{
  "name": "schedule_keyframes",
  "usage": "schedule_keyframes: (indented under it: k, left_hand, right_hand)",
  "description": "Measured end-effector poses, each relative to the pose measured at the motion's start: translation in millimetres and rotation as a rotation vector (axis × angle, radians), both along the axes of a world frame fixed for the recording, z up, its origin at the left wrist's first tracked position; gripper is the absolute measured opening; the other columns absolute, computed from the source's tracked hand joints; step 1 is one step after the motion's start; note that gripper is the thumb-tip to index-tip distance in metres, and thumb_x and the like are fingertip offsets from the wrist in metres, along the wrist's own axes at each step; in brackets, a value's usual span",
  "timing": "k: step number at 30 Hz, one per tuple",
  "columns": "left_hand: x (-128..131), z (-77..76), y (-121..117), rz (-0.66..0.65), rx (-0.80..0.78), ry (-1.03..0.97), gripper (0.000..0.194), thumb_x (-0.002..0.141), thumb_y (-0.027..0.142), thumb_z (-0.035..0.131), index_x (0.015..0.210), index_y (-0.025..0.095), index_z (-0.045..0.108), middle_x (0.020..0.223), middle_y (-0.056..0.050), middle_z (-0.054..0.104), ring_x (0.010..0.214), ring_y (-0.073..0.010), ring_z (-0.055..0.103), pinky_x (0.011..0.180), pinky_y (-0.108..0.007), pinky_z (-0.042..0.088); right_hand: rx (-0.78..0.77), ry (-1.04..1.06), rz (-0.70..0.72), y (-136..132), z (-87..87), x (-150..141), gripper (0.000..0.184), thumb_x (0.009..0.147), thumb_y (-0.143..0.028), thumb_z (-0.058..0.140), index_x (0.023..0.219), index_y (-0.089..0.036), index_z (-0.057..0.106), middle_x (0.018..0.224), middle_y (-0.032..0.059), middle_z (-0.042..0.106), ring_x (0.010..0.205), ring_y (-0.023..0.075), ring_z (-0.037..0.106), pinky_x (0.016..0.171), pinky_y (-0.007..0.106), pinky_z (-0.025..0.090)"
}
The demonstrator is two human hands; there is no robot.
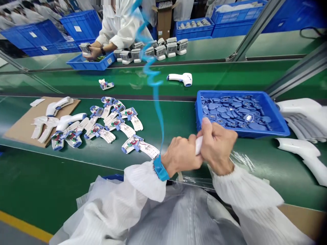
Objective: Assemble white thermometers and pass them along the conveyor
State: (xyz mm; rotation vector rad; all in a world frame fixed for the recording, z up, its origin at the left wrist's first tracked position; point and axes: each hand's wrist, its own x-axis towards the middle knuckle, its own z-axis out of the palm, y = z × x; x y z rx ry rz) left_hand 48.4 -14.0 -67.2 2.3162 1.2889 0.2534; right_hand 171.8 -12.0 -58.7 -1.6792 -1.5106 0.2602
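My left hand [182,154] and my right hand [218,146] are closed together around a small white plastic part [199,144], mostly hidden between the fingers, just above the green belt's near edge. A blue wrist strap [160,169] with a coiled cord [150,75] runs up from my left wrist. Directly behind my hands stands a blue tray [277,127] holding several blue flat parts. To the left lie several open white thermometer halves with wiring [116,124].
White thermometer shells [305,117] lie at the right. A cardboard sheet [17,127] with white housings is at the left. A finished thermometer [182,78] lies on the far belt. Across it a person in white [120,23] works over a blue tray [89,63], with blue crates behind.
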Motion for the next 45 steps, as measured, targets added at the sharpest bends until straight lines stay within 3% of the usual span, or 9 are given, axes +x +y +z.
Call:
schedule_keyframes:
  k: [5,10,18,22,25,30,33,37,45]
  left_hand:
    - [-15.3,2.7,-6.6,0.087,-0.066,-0.054,0.043,0.097,0.058,0.059,0.107,0.017,0.064,0.092,-0.010,0.078,0.080,-0.0325,0.076,0.070,-0.040,0.056]
    - [-54.0,25.3,3.0,0.172,0.012,-0.014,0.031,0.093,0.044,0.071,0.114,0.023,0.064,0.099,-0.004,0.075,0.089,-0.0264,0.073,0.075,-0.036,0.053]
    - [-12.8,22.9,23.5,-0.220,0.218,0.414,0.014,0.099,0.021,0.062,0.104,0.009,0.068,0.098,-0.019,0.075,0.098,-0.0332,0.069,0.080,-0.043,0.053]
    - [-20.7,28.3,27.0,0.056,0.047,0.201,0.027,0.100,0.039,0.064,0.113,0.017,0.068,0.099,-0.012,0.076,0.088,-0.0303,0.072,0.072,-0.037,0.050]
    - [-30.8,34.4,26.6,0.219,-0.141,-0.155,0.032,0.102,0.048,0.057,0.123,0.026,0.065,0.093,-0.002,0.076,0.080,-0.0237,0.069,0.067,-0.031,0.047]
    - [-20.5,32.9,21.5,0.214,-0.210,-0.552,0.030,0.101,0.042,0.060,0.124,0.023,0.066,0.098,0.000,0.074,0.083,-0.0167,0.065,0.075,-0.027,0.049]
    - [-12.0,30.3,18.1,0.204,-0.223,-0.673,0.034,0.101,0.041,0.060,0.129,0.022,0.064,0.102,-0.001,0.073,0.086,-0.0159,0.065,0.077,-0.026,0.051]
    - [-12.4,30.4,14.9,0.205,-0.209,-0.693,0.040,0.102,0.044,0.060,0.134,0.021,0.062,0.109,-0.004,0.074,0.092,-0.0185,0.067,0.080,-0.027,0.054]
    - [-11.9,25.6,15.4,0.106,0.052,-0.338,0.033,0.107,0.041,0.048,0.120,0.020,0.070,0.100,-0.005,0.077,0.087,-0.0220,0.069,0.085,-0.036,0.051]
  right_hand:
    - [-0.155,-0.032,0.176,12.8,15.0,31.6,0.060,0.103,-0.055,0.046,0.056,-0.022,0.064,0.058,0.0023,0.064,0.057,0.0161,0.058,0.062,0.031,0.039]
    - [-0.333,-0.364,0.179,74.4,31.5,100.0,0.023,0.097,-0.025,0.060,0.108,-0.017,0.079,0.099,0.0090,0.079,0.082,0.0230,0.069,0.083,0.035,0.047]
    - [-0.452,-0.409,0.278,137.9,6.3,93.2,0.024,0.077,-0.012,0.083,0.065,-0.018,0.063,0.060,-0.0059,0.056,0.060,0.0115,0.052,0.068,0.027,0.045]
    - [-0.396,-0.315,0.241,121.5,23.2,103.9,0.018,0.077,-0.006,0.081,0.067,-0.018,0.071,0.061,-0.0031,0.056,0.059,0.0113,0.052,0.064,0.028,0.041]
    - [-0.384,-0.148,0.235,89.2,40.4,108.2,0.019,0.089,-0.015,0.072,0.104,-0.021,0.081,0.068,-0.0008,0.067,0.061,0.0136,0.062,0.067,0.029,0.048]
    - [-0.371,0.672,0.292,29.8,42.7,75.6,0.052,0.079,-0.061,0.082,0.113,-0.021,0.080,0.075,0.0035,0.073,0.068,0.0170,0.067,0.071,0.034,0.058]
    - [-0.337,0.840,0.248,11.4,33.2,51.6,0.057,0.071,-0.066,0.087,0.110,-0.024,0.082,0.090,0.0055,0.077,0.079,0.0175,0.068,0.079,0.035,0.059]
    - [-0.271,0.774,0.215,3.5,28.2,41.7,0.048,0.070,-0.062,0.089,0.102,-0.027,0.083,0.109,0.0074,0.078,0.101,0.0242,0.071,0.091,0.040,0.059]
    - [-0.098,0.218,0.371,-6.2,16.5,46.9,0.031,0.096,-0.050,0.065,0.112,-0.027,0.079,0.093,0.0052,0.069,0.075,0.0179,0.061,0.062,0.031,0.051]
